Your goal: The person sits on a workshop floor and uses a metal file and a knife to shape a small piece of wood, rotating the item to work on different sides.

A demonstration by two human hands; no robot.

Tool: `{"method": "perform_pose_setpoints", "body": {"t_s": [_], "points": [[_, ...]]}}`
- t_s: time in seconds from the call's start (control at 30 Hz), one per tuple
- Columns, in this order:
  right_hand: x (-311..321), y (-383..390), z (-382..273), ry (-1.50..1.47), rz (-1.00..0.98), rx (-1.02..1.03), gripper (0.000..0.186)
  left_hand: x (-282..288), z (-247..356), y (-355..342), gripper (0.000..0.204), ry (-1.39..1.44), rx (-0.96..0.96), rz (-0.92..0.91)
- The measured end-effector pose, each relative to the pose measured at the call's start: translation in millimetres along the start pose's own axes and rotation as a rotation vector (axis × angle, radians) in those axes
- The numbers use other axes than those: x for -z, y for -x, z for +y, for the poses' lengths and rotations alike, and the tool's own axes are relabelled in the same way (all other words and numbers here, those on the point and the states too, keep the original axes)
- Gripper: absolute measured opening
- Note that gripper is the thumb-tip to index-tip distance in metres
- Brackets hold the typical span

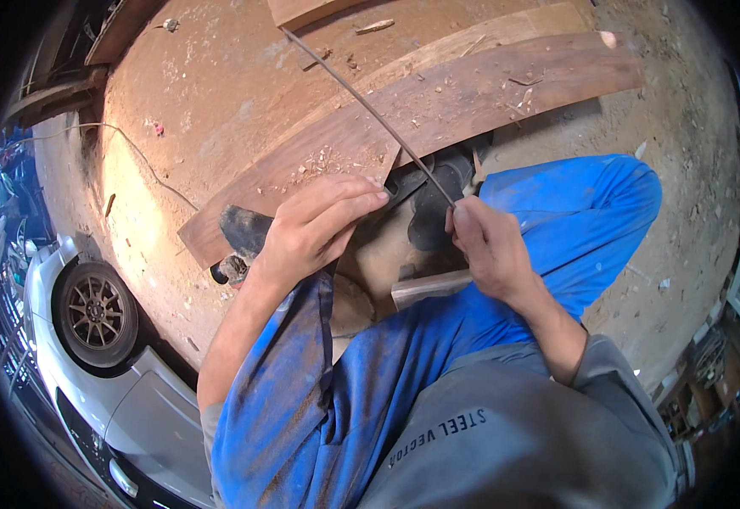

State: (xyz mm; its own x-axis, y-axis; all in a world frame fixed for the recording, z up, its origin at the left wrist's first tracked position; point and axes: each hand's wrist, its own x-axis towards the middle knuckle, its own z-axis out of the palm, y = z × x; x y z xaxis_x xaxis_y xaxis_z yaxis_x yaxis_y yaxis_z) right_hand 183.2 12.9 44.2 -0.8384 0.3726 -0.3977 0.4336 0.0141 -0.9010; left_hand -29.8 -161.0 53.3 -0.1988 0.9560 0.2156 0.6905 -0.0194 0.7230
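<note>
My right hand point(490, 253) is closed round the near end of a long thin metal rod point(361, 100). The rod slants away to the far left, passing above a brown wooden plank point(506, 102). My left hand point(319, 222) is beside the plank's near edge, its fingers bent and pressed together. Under its fingertips shows a dark, narrow piece point(402, 188), partly hidden; I cannot tell its kind. The rod crosses close to this piece, and I cannot tell whether they touch. Wood shavings point(327, 161) lie on the plank.
A dark shoe point(247, 229) rests at the plank's left end, and dark footwear point(434, 216) lies under the rod. A short wood block point(429, 288) is between my legs. Another board point(311, 10) lies farther off. A silver car point(145, 407) stands at left.
</note>
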Motion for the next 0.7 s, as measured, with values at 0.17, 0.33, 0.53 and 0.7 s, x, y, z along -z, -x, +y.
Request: {"method": "perform_pose_setpoints", "body": {"t_s": [0.17, 0.33, 0.53, 0.7], "points": [[-19.3, 0.5, 25.8, 0.095, -0.009, 0.012, 0.030, 0.9, 4.5, -10.5, 0.032, -0.062, 0.013, 0.051], [-20.5, -3.7, 23.8, 0.058, 0.011, 0.035, 0.028, -3.0, -1.9, -7.5, 0.041, -0.062, 0.055, 0.073], [-12.1, 6.6, -25.3, -0.148, 0.084, 0.114, 0.030, -6.0, 0.7, -8.5, 0.038, -0.063, 0.041, 0.106], [-37.4, -5.3, 60.9, 0.189, 0.097, -0.014, 0.033, -4.0, 7.3, -14.5, 0.031, -0.093, 0.078, 0.112]]}}
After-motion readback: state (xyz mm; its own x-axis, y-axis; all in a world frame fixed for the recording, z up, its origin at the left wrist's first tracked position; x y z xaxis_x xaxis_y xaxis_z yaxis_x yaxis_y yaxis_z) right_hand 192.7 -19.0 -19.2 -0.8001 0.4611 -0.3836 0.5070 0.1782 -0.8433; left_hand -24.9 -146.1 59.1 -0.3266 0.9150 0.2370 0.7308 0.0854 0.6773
